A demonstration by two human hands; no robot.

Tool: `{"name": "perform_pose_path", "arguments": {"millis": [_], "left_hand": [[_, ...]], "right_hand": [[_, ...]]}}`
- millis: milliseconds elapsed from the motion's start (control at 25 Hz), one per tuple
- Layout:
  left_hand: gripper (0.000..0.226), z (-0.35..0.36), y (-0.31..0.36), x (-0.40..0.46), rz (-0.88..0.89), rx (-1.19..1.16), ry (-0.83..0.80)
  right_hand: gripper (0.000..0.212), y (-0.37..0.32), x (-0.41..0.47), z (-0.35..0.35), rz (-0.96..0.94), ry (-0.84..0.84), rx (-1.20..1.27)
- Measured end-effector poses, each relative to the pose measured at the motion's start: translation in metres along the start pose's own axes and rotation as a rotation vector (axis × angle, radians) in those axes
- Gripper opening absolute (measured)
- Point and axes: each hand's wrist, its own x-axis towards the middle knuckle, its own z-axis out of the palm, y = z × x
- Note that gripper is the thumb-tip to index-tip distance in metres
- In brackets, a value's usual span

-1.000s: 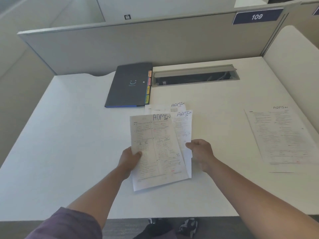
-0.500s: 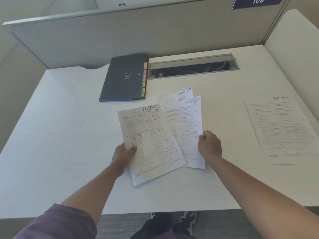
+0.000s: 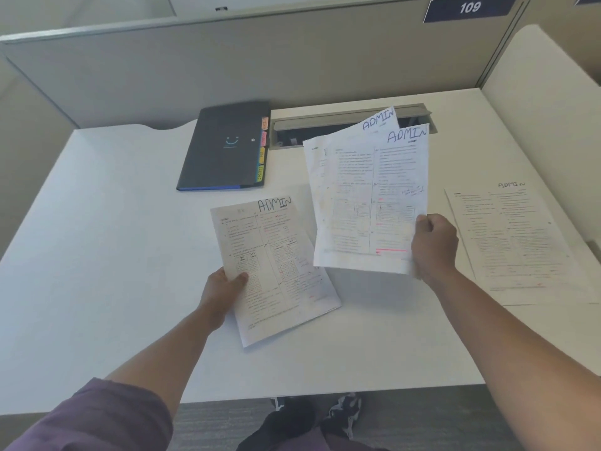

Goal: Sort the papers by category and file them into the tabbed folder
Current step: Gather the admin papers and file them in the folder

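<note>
We hold one sheet (image 3: 276, 268) in the left hand (image 3: 221, 288), thumb on top near its lower left edge, fingers beneath; the grip is closed on it. The right hand (image 3: 434, 245) pinches two more sheets (image 3: 367, 203) at their lower right corner, so they fan up and away from that grip. All three are headed ADMIN. A fourth ADMIN page (image 3: 517, 242) lies flat on the bench (image 3: 113, 239), just right of the right hand. The folder (image 3: 224, 148) lies shut, well beyond the left grip, its coloured tabs (image 3: 262, 148) on its right edge.

We judge the sheets light and limp: held by a corner they will droop, and the pair may slide apart. A hold nearer mid-edge, thumb over, should keep them flat and together. They crease easily, so we should pinch gently.
</note>
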Motion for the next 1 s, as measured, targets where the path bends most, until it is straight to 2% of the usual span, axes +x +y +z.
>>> {"name": "perform_pose_path", "arguments": {"millis": [80, 200, 520, 600, 840, 1000], "left_hand": [[0.016, 0.0, 0.001, 0.0, -0.001, 0.002, -0.001], [0.016, 0.0, 0.002, -0.001, 0.0, 0.005, -0.017], [0.014, -0.001, 0.006, -0.003, -0.035, -0.054, -0.029], [0.023, -0.001, 0.008, -0.004, -0.025, -0.058, -0.04], [0.024, 0.002, 0.008, -0.003, -0.027, -0.054, -0.016], [0.028, 0.001, 0.01, -0.001, -0.046, -0.061, -0.005]], "right_hand": [[0.037, -0.003, -0.001, -0.003, -0.024, -0.031, 0.015], [0.041, 0.0, -0.014, 0.004, -0.041, -0.179, 0.009], [0.024, 0.033, -0.072, 0.053, 0.037, -0.589, -0.041], [0.024, 0.032, -0.083, 0.061, 0.048, -0.662, -0.05], [0.023, 0.023, -0.096, 0.07, 0.064, -0.824, -0.073], [0.024, 0.025, -0.092, 0.072, 0.053, -0.84, -0.081]]}}
